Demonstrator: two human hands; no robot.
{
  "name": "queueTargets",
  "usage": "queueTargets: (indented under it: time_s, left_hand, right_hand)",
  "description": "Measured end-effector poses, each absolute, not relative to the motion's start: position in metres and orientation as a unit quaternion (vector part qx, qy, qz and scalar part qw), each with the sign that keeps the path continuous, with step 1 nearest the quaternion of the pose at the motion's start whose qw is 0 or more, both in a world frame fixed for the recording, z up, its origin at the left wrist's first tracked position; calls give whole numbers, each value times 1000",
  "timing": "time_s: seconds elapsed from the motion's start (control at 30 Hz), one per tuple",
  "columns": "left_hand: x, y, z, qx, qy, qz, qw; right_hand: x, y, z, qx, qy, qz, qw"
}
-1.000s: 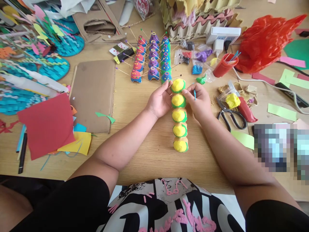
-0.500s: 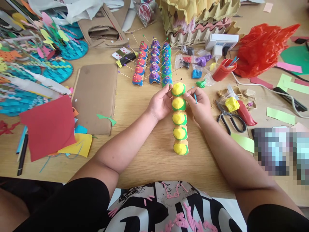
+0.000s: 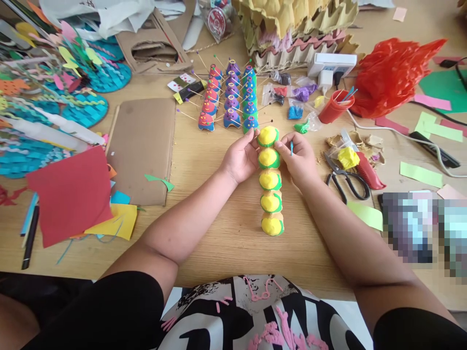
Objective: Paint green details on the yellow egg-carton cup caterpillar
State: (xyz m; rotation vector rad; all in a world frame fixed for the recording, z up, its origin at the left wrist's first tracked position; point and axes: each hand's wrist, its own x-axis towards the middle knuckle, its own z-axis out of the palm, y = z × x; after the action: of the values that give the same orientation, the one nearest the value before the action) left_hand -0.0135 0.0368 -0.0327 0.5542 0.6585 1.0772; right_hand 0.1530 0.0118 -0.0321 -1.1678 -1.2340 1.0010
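Observation:
A strip of egg-carton cups (image 3: 270, 181) runs toward me across the table, each cup topped with yellow clay edged in green. My left hand (image 3: 241, 154) has its fingers and thumb closed on the left side of the far end cup. At that cup's right side is my right hand (image 3: 298, 158), thumb pressed to the green rim, with a thin blue stick (image 3: 292, 148) held between its curled fingers. Just beyond stand finished-looking caterpillars in red (image 3: 207, 119), purple (image 3: 231, 116) and blue-green (image 3: 250, 119), with pins stuck in them.
Black-handled scissors (image 3: 346, 180) and a lump of yellow clay (image 3: 349, 158) lie to the right. Behind them are a red cup (image 3: 336, 106), clay packets (image 3: 295, 112) and a red plastic bag (image 3: 396, 80). Cardboard (image 3: 142, 150) and red paper (image 3: 71, 194) lie left; egg trays (image 3: 299, 24) are stacked behind.
The view has shifted slightly. My hands keep nearly the same place at the far end cup, and the blue stick now points more upright in my right hand.

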Motion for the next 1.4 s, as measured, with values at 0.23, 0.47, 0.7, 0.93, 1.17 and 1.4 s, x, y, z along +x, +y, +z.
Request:
queueTargets:
  time_s: [0.23, 0.47, 0.7, 0.93, 1.17, 1.4]
  left_hand:
    - [-13, 38, -34, 284, 314, 496, 759]
    - [-15, 37, -32, 293, 322, 496, 751]
    - [-16, 37, -33, 250, 308, 500, 770]
    - [-15, 35, -32, 215, 299, 485, 793]
    - [-15, 35, -30, 254, 314, 495, 769]
    - [-16, 37, -34, 347, 322, 479, 739]
  right_hand:
    - [156, 12, -31, -490, -562, 388, 542]
    - [158, 13, -30, -466, -561, 390, 563]
    - [156, 11, -28, -457, -547, 392, 581]
    - [155, 13, -35, -479, -543, 374, 579]
    - [157, 17, -38, -475, -524, 412, 574]
    - [161, 20, -41, -444, -493, 503, 555]
